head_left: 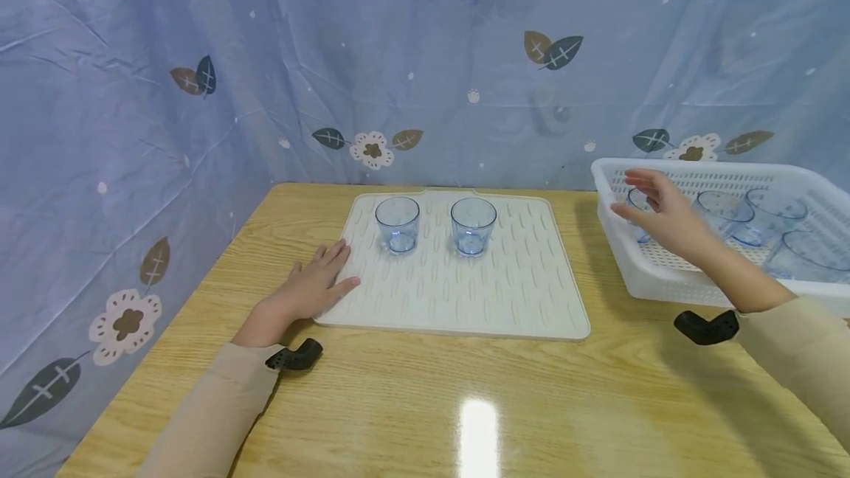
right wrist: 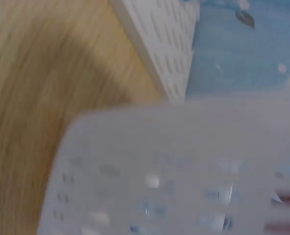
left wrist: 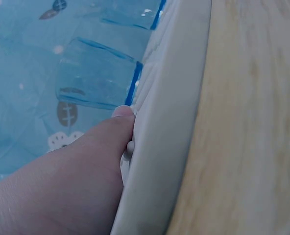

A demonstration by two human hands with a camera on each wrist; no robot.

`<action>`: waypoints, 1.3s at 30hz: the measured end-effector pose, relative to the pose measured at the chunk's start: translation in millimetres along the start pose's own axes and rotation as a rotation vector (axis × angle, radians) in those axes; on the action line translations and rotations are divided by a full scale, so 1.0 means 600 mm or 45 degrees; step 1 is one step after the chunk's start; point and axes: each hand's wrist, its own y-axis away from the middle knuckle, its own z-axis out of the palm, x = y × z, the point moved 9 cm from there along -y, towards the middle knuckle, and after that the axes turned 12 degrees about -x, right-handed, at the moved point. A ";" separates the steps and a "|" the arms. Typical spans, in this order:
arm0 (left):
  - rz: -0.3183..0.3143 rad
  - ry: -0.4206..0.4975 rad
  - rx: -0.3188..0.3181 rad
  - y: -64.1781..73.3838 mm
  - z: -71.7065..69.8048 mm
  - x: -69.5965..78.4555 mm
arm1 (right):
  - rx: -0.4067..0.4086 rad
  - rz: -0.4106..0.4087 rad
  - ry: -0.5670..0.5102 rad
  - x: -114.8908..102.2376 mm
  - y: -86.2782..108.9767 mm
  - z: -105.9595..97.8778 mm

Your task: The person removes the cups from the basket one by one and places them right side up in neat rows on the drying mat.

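My left hand [head_left: 312, 286] lies flat with spread fingers on the left edge of a white ribbed drying mat [head_left: 451, 293]. In the left wrist view its thumb [left wrist: 106, 134] presses on the mat's rim. Two clear bluish glasses stand upright on the mat, a left glass [head_left: 400, 223] and a right glass [head_left: 473, 226]. Over the left end of a white plastic basket [head_left: 637, 271] my right hand [head_left: 671, 220] reaches in, thumb and fingers parted around the near glass [head_left: 639, 201] there. The basket wall hides most of that hand in the right wrist view.
Several more glasses, such as one glass [head_left: 724, 209], stand in the basket's right part. Both basket and mat rest on a wooden table [head_left: 398, 404]. A blue patterned curtain [head_left: 465, 57] hangs behind and along the left side.
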 end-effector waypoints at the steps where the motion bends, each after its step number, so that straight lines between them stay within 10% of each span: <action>1: 0.002 0.002 0.001 0.000 0.000 0.001 | 0.007 0.013 0.018 0.007 0.003 -0.008; 17: 0.015 -0.005 -0.002 -0.006 -0.007 0.010 | -0.096 0.299 0.204 0.093 0.019 -0.091; 39: 0.000 0.024 0.005 0.004 -0.003 0.005 | -0.317 0.399 0.239 0.157 -0.005 -0.039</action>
